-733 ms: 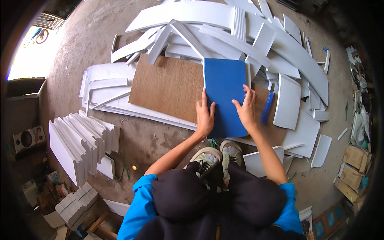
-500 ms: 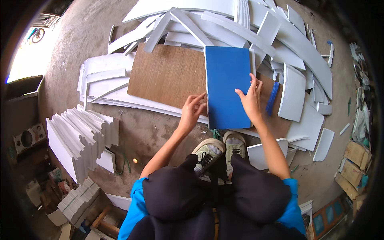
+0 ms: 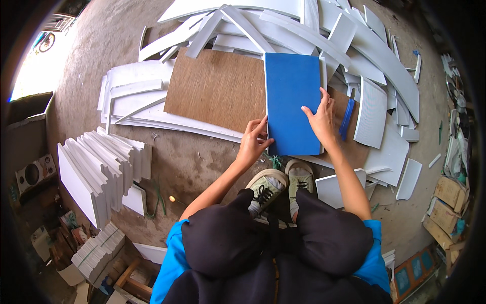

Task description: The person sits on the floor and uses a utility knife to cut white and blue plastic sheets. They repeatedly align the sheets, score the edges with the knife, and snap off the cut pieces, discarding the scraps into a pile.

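A blue rectangular panel point(image 3: 293, 96) lies in front of me on a brown wooden board point(image 3: 215, 91), with a white edge showing along its sides. My left hand point(image 3: 254, 144) is closed at the panel's lower left edge, thumb near the corner and fingertips against the side. On the other side, my right hand point(image 3: 322, 119) has its thumb over the blue face and its fingers at the right edge. Just right of that hand is a blue, slim tool point(image 3: 347, 119) whose kind I cannot make out. What is under the panel is hidden.
Loose white foam-like strips and sheets point(image 3: 283, 30) pile up beyond the board and to the right. At left stands a stack of notched white pieces point(image 3: 104, 172). My shoes point(image 3: 266, 190) are close to the panel's near edge. Cardboard boxes point(image 3: 445, 202) line the right.
My left hand has come in against the panel's edge, its thumb now by the lower corner. My right hand keeps its place on the panel. The whole view has shifted slightly.
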`<state>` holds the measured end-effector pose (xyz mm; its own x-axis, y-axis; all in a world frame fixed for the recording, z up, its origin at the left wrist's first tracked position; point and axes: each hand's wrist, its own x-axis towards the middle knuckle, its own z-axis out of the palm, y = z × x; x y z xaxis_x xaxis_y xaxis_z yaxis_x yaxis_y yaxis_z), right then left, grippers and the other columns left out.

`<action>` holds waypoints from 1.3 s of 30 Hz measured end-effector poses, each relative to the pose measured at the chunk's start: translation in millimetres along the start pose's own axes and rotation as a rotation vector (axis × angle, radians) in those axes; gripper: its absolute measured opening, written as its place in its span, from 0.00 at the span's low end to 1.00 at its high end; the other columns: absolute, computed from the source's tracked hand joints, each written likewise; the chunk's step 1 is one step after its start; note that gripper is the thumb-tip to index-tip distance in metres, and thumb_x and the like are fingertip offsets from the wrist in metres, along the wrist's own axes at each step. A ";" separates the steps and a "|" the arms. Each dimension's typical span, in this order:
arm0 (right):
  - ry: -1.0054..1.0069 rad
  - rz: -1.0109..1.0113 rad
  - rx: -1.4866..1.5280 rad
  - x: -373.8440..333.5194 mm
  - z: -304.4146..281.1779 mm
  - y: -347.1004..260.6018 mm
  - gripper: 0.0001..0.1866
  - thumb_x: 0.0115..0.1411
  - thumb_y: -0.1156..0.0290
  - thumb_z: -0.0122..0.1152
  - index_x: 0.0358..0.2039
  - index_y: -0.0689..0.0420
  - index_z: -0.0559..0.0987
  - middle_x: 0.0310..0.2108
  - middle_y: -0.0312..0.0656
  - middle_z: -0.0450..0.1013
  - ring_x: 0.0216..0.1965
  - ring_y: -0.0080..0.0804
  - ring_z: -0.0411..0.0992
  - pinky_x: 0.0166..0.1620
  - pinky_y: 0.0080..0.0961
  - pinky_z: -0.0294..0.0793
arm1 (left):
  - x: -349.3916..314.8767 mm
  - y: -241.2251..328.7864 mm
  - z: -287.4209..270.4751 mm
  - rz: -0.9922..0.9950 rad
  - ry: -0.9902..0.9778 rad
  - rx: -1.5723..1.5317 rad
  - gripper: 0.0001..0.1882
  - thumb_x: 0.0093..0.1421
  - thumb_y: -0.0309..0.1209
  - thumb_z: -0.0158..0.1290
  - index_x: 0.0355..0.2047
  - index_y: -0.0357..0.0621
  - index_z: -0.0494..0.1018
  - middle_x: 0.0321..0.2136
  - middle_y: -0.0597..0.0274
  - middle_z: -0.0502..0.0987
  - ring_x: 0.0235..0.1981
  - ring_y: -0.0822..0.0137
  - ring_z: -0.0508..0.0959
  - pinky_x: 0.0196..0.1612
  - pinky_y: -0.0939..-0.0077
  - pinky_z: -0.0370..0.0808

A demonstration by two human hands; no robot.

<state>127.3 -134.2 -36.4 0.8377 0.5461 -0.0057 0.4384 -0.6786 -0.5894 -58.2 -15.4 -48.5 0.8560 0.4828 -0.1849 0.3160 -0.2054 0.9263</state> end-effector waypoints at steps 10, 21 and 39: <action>-0.004 -0.030 0.049 1.5 2.8 9.3 0.41 0.46 0.69 0.63 0.57 0.54 0.50 0.44 0.55 0.56 0.45 0.51 0.57 0.49 0.44 0.56 | 19.2 16.9 13.5 0.082 0.120 0.217 0.38 0.48 0.25 0.54 0.56 0.32 0.48 0.44 0.44 0.61 0.43 0.50 0.66 0.45 0.63 0.66; -0.020 -0.042 0.015 0.1 -3.0 2.2 0.41 0.46 0.68 0.64 0.57 0.53 0.50 0.44 0.54 0.57 0.45 0.54 0.58 0.49 0.45 0.59 | 133.4 25.5 -1.1 -0.052 0.217 0.143 0.36 0.54 0.28 0.51 0.60 0.43 0.46 0.39 0.37 0.64 0.40 0.46 0.67 0.46 0.61 0.63; -0.082 -0.062 -0.025 -30.1 -10.5 2.6 0.40 0.48 0.68 0.62 0.57 0.56 0.49 0.43 0.54 0.58 0.44 0.50 0.61 0.44 0.41 0.64 | 94.9 17.6 34.2 -0.123 0.402 0.095 0.38 0.53 0.22 0.45 0.62 0.46 0.39 0.41 0.42 0.57 0.43 0.52 0.61 0.49 0.64 0.59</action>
<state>106.6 -157.6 -29.3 0.7799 0.6249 -0.0368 0.4972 -0.6541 -0.5700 42.5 -2.3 -60.9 0.5877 0.7983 -0.1318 0.4581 -0.1939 0.8675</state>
